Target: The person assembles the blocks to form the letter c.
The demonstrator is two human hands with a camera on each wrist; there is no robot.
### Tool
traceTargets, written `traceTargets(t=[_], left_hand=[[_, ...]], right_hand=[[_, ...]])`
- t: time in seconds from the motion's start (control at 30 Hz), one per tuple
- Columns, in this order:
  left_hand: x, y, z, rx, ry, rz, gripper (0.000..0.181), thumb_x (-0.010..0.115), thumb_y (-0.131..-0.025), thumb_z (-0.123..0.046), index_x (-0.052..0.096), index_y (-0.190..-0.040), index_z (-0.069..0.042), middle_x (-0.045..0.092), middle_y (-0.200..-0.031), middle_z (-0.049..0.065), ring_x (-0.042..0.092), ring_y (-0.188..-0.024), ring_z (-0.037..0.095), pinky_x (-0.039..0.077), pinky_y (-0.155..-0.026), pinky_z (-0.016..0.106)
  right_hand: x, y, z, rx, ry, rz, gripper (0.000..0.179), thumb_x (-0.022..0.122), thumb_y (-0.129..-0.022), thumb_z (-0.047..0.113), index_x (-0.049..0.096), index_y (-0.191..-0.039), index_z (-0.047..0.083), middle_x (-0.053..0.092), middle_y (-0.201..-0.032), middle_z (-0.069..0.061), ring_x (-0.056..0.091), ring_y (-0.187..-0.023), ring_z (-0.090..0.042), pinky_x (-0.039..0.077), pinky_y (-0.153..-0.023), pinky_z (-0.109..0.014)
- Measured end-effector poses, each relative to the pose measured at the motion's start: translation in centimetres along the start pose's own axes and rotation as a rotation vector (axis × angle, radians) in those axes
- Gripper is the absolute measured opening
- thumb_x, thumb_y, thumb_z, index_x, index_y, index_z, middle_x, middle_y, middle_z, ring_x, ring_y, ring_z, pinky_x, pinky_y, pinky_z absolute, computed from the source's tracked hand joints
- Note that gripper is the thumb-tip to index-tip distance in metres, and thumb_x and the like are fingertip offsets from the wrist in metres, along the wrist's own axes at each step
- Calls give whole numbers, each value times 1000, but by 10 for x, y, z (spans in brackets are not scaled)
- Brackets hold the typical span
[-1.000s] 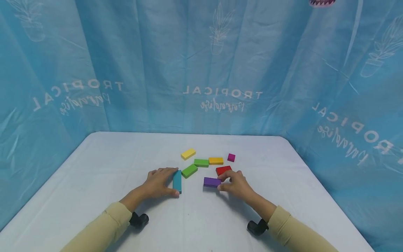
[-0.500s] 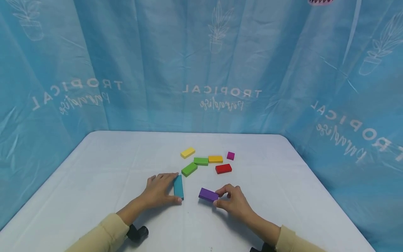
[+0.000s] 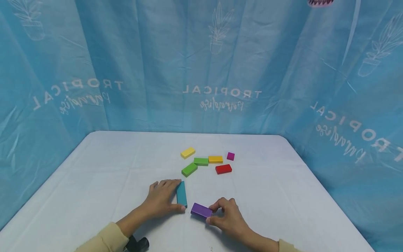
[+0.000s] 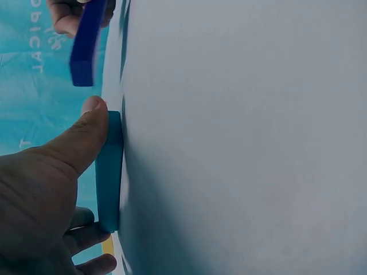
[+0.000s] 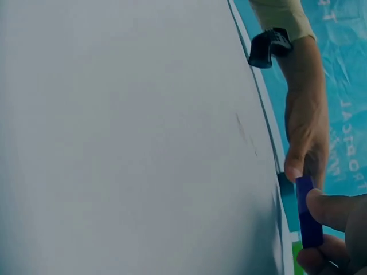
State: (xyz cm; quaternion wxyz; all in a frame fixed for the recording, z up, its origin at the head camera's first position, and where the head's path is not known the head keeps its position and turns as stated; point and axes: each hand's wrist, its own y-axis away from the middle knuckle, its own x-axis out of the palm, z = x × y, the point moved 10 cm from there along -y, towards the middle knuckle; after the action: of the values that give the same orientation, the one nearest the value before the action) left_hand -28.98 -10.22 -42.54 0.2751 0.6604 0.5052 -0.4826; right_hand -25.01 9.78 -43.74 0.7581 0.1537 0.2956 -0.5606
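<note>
In the head view my left hand spans a long flat teal block, thumb at its near end and fingertips at its far end. The left wrist view shows the teal block between thumb and fingers, low over the white cloth. My right hand pinches the right end of a purple block between thumb and fingers. The purple block's free end points toward the near end of the teal one, with a small gap between them and a shadow underneath.
Farther back on the white table lie two green blocks, a yellow block, an orange block, a red block and a small magenta cube. A blue printed curtain surrounds the table.
Both hands have come nearer the person with their blocks. The purple block has moved left, away from the red block, and turned slightly; the teal block has shifted a little right.
</note>
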Motion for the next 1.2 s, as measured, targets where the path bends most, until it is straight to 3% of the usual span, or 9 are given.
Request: traceTargets(t=[0.5, 1.2], left_hand=[[4, 8, -14, -7, -20, 24, 95, 75, -69, -62, 47, -141, -8, 51, -136, 11, 42, -126, 34, 21, -102, 65], [1, 15, -22, 44, -26, 4, 93, 75, -69, -61, 47, -140, -8, 50, -138, 10, 42, -126, 34, 22, -101, 64]], right_hand=[[15, 10, 1, 38, 40, 36, 30, 86, -70, 26, 65, -90, 20, 54, -86, 11, 37, -87, -17, 31, -71, -29], [29, 13, 7, 62, 74, 113, 35, 87, -69, 31, 59, -89, 21, 48, -82, 8, 36, -85, -17, 31, -68, -29]])
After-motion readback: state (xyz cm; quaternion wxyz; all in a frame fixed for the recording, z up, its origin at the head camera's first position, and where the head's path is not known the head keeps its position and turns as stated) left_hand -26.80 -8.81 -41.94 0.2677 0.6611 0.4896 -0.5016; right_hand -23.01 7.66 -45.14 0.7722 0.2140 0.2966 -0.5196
